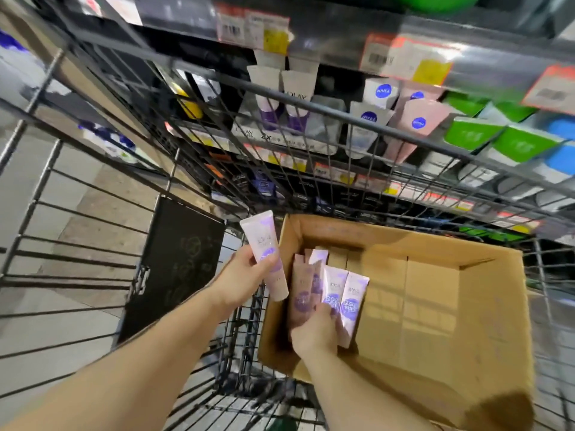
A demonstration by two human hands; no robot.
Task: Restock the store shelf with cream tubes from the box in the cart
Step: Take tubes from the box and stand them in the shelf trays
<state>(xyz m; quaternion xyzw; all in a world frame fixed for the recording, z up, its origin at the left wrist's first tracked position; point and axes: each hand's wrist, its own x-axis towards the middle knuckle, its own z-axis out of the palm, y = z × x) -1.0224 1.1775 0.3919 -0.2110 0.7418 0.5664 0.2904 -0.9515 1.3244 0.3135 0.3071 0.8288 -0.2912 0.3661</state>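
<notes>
Left hand (245, 276) gripping one cream tube (264, 253) above the cart (193, 169), right hand (314, 332) clutching several tubes (339, 295) inside the cardboard box (435, 306), shelf (342, 42) beyond

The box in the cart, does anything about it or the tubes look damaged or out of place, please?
Nothing stands out. The cardboard box looks intact; the left hand holds one tube outside the box, and the right hand grips several tubes inside it.
</notes>
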